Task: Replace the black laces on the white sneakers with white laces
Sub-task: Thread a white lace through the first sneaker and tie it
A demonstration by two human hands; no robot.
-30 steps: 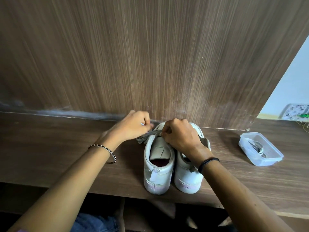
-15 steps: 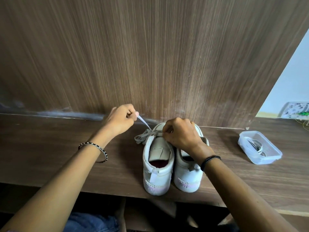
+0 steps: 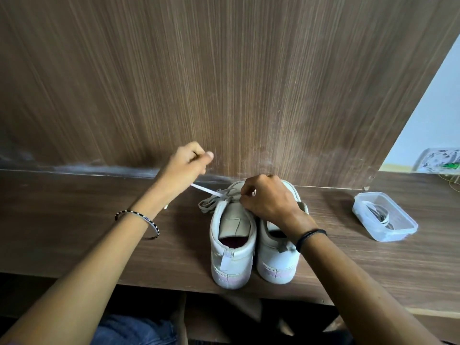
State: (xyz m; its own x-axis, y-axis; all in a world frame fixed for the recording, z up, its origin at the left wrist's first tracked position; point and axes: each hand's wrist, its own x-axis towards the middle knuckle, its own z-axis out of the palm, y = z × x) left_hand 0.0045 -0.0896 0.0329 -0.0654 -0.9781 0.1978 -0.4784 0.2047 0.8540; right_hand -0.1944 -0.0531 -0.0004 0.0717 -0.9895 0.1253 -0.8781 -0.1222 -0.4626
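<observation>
Two white sneakers stand side by side, heels toward me, on the wooden shelf (image 3: pixel 74 220): the left sneaker (image 3: pixel 232 247) and the right sneaker (image 3: pixel 276 260). A white lace (image 3: pixel 206 190) runs taut from the left sneaker's front up to my left hand (image 3: pixel 186 168), which pinches it, raised up and to the left of the shoe. Loose lace loops (image 3: pixel 207 204) lie beside the shoe's left side. My right hand (image 3: pixel 267 197) rests curled over the front of the sneakers and pinches the lace at the eyelets. The shoes' toes are hidden behind it.
A clear plastic container (image 3: pixel 384 215) with laces inside sits on the shelf to the right. A wooden back panel (image 3: pixel 224 83) rises right behind the shoes. The shelf's front edge runs just under the heels.
My left hand has pulled the white lace up and leftward, away from the shoe, drawing it taut. My right hand has stayed on the shoe front.
</observation>
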